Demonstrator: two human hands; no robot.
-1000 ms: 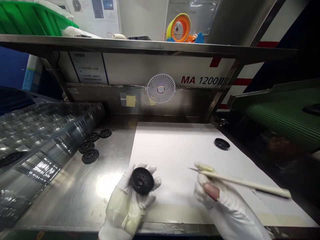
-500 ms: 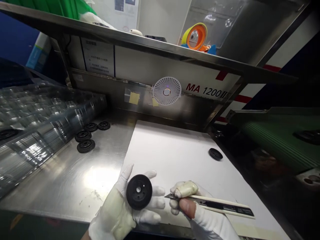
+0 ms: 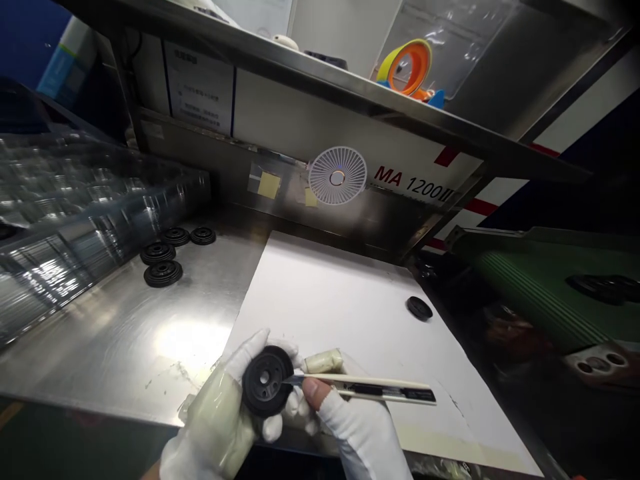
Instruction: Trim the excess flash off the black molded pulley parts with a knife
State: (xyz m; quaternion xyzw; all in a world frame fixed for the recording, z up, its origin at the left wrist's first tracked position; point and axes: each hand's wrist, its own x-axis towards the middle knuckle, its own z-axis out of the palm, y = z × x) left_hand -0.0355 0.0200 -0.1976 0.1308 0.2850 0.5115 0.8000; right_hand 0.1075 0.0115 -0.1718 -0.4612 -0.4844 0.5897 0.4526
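Note:
My left hand (image 3: 225,407), in a white glove with pale covering on the palm, has its fingers wrapped round a black round part (image 3: 267,381) with a centre hole. In my right hand (image 3: 345,407), also gloved in white with the thumb tip bare, is a cream and black utility knife (image 3: 390,390). The knife's blade tip points left and meets the face of the round part near its holes. Both hands are close together over the front edge of the white sheet (image 3: 325,293).
Several black round parts (image 3: 163,273) lie on the metal table (image 3: 200,313) beside stacked clear trays (image 3: 65,267). Another black part (image 3: 419,308) rests on the sheet's right side. A small fan (image 3: 337,175) is at the back, under a shelf (image 3: 310,73). A green conveyor (image 3: 525,280) stands at right.
My right hand has moved left, bringing the knife blade to the round part. The fingers of my left hand have closed round that part, which has tilted. The view has shifted slightly.

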